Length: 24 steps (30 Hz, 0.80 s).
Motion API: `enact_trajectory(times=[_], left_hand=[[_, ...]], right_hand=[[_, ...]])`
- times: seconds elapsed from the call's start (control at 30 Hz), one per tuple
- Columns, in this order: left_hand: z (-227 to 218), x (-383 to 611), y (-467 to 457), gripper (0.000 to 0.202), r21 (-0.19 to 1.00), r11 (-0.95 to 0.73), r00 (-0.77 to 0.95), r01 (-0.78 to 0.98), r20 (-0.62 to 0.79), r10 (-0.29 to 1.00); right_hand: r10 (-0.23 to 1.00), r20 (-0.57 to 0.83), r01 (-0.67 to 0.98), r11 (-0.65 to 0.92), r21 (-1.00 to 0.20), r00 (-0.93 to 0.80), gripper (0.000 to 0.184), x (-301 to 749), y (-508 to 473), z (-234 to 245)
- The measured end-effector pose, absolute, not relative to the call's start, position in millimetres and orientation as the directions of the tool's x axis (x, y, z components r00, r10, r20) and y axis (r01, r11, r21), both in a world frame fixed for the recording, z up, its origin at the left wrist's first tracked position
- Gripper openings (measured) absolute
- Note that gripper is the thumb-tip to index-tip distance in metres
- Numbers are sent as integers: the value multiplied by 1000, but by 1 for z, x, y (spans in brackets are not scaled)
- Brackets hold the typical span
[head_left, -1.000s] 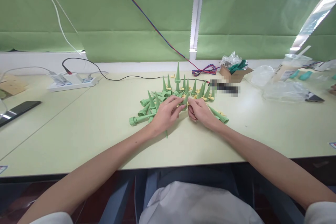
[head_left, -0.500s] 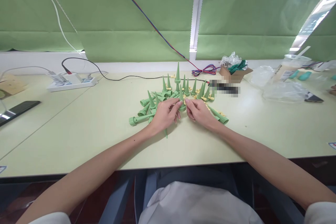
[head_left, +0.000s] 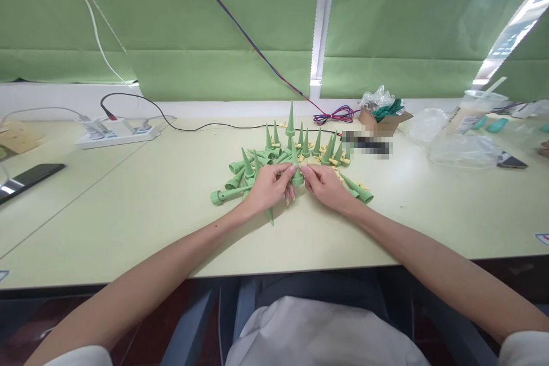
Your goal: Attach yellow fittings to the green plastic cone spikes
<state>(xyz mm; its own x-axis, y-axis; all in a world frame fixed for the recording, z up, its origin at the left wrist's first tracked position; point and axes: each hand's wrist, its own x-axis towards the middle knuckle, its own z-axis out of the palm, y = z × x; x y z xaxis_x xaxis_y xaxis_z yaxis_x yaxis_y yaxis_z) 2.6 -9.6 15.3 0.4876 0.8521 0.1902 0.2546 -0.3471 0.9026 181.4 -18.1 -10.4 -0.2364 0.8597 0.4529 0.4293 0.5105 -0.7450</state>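
Between my hands a green plastic plant watering spike stands with its point up. My left hand is closed, thumb and fingers pinching the spike's base from the left. From the other side my right hand pinches at the same base; a small yellow piece seems to be at its fingertips, mostly hidden. Behind and around the hands several more green spikes stand or lie in a heap, many with small yellow valves. One spike lying on its side is just left of my left hand.
On the pale table a white power strip and a phone are at left. A black cable runs behind the heap. At right are a cardboard box, a plastic cup, plastic bags and another phone.
The held spike and both hands have shifted very slightly down toward me. My grip looks the same, and the heap has not moved.
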Motion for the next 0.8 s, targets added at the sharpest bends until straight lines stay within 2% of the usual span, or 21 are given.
enact_trajectory(times=[0.3, 0.8], left_hand=[[17, 2, -7, 48, 908, -309, 483, 281, 145, 864], [16, -2, -1, 54, 947, -190, 535, 258, 24, 845]], right_hand=[[835, 484, 539, 543, -644, -263, 43, 185, -15, -16], [735, 554, 661, 643, -387, -391, 32, 182, -21, -14]])
